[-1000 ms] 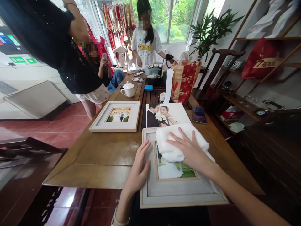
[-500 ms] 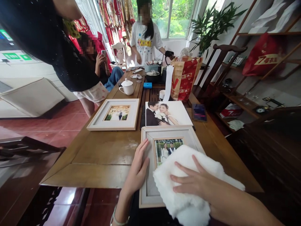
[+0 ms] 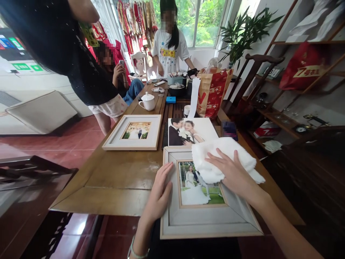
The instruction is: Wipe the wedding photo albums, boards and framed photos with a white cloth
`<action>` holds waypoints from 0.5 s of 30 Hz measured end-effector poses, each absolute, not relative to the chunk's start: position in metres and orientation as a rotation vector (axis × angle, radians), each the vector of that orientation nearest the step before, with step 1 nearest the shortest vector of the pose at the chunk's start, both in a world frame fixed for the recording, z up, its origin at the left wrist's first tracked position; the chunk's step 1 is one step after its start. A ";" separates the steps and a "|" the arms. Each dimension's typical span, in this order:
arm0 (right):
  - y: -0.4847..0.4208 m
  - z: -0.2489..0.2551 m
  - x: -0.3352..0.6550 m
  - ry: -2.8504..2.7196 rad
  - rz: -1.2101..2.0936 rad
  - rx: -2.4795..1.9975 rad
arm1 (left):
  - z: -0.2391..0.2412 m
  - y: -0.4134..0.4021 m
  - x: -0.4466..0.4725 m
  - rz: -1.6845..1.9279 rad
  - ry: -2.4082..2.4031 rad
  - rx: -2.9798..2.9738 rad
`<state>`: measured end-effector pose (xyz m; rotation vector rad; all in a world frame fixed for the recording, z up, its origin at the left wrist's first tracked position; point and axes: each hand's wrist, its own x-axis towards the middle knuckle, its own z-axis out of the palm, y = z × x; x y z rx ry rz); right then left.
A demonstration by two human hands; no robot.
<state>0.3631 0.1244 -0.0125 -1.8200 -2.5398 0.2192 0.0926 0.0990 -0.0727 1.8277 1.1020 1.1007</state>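
A light wooden picture frame (image 3: 211, 232) with a wide pale mat lies at the table's near edge, tilted slightly toward me. Behind its glass is a wedding photo (image 3: 194, 194) of a couple outdoors. My left hand (image 3: 161, 192) rests along the frame's left side, fingers stretched out, gripping nothing. Under the spread fingers of my right hand (image 3: 233, 172) is a white towel (image 3: 206, 160), pressed onto the frame's upper right part. The towel hides that corner and some of the photo. Just beyond lies an unframed print (image 3: 207, 131) of a couple.
A second framed photo (image 3: 159, 133) lies left on the wooden table (image 3: 107, 187). Farther back are a white lidded cup (image 3: 148, 102), a blue box (image 3: 170, 99) and a paper bag (image 3: 215, 93). A phone (image 3: 230, 130) lies right. Several people are around the far end.
My right hand has slid the towel up and away from me across the frame, uncovering the lower photo and mat. My left hand stays at the left edge.
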 end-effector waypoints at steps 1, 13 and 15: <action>0.116 -0.012 0.364 -2.557 0.257 -1.837 | -0.072 0.099 0.093 1.095 1.106 1.827; 0.029 -0.005 0.414 -2.465 0.908 -1.739 | -0.074 0.100 0.092 1.072 1.098 1.842; 0.052 -0.005 0.408 -2.451 0.780 -1.795 | -0.074 0.100 0.092 1.076 1.088 1.835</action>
